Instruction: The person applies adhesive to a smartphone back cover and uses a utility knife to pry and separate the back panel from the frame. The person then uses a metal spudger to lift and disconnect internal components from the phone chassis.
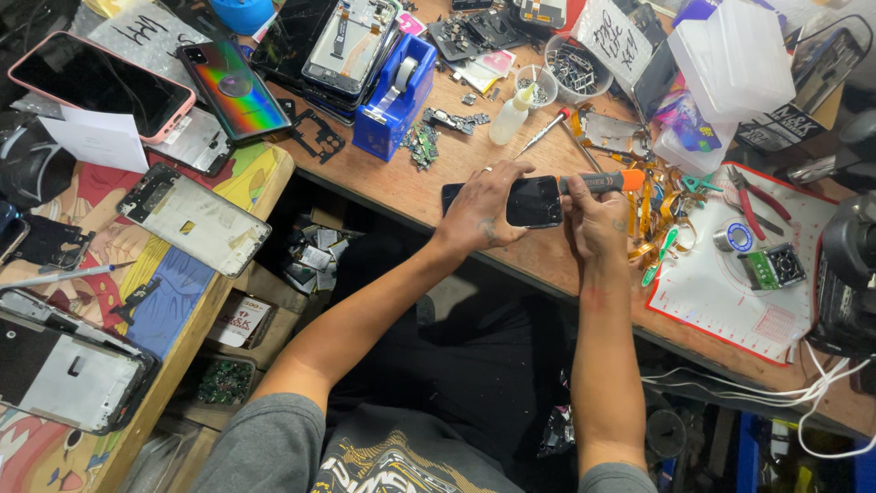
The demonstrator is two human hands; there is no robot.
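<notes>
A black phone lies flat near the front edge of the wooden workbench. My left hand rests over the phone's left half and presses it down. My right hand is at the phone's right end, fingers closed around a screwdriver with a grey and orange handle, whose tip points at the phone's right edge. Both forearms reach in from below.
A blue tape dispenser, a small squeeze bottle, cups of small parts, loose screwdrivers, pliers and a white mat crowd the bench. Opened phones and frames lie on the left table. White cables hang at right.
</notes>
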